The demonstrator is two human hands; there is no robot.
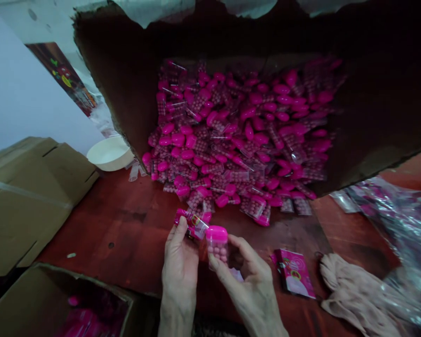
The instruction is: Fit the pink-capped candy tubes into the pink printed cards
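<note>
Between the thumb and fingers of my right hand [247, 276] stands a small clear container with a pink cap [217, 243], upright, with round balls showing inside. My left hand [180, 257] pinches a printed pink sleeve [194, 224], partly clear, just left of the container's cap. Whether sleeve and container touch, I cannot tell. Beyond both hands lies a large heap of similar pink-capped containers [228, 154], spilling out of a big cardboard box [126, 89] turned on its side. To the right of my right hand rests a stack of printed pink sleeves [295, 274].
Bottom left, an open carton [28, 299] holds pink packs. Behind it are a closed cardboard box [38, 187] and a white bowl [110, 154]. A beige cloth [351, 290] and clear plastic bags [400, 224] lie at right on the red table [126, 234].
</note>
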